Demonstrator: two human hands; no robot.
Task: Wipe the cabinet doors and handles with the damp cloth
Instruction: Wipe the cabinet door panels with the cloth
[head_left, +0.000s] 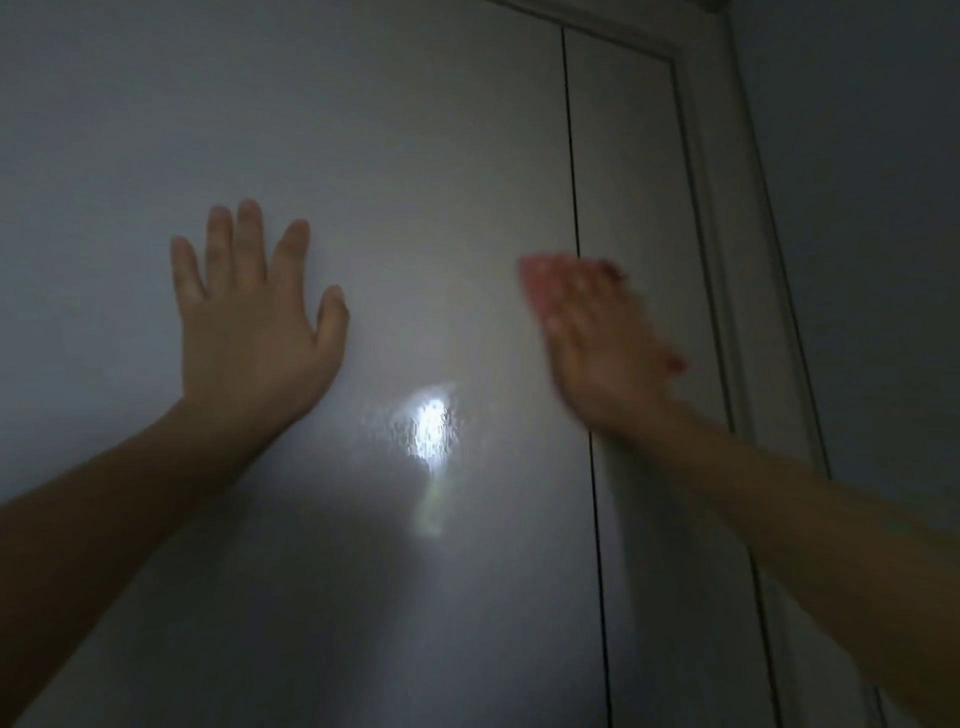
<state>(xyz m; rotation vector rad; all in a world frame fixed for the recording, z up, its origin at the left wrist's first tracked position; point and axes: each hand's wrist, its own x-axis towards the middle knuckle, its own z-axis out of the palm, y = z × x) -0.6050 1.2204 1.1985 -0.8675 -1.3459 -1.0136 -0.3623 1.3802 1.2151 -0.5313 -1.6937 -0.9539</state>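
Note:
A tall glossy grey cabinet door (405, 156) fills most of the head view. My left hand (254, 322) lies flat on it with fingers spread and straight. My right hand (602, 338), blurred by motion, presses a pinkish cloth (537, 283) flat against the door with straight fingers, right beside the dark vertical gap (571, 156) to the neighbouring door (628, 171). The cloth shows past my fingertips and at the thumb side. No handle is in view.
A bright lamp reflection (431, 431) shines on the door between my forearms. The cabinet's frame (727, 208) runs down the right side, with a dim wall (872, 208) beyond it.

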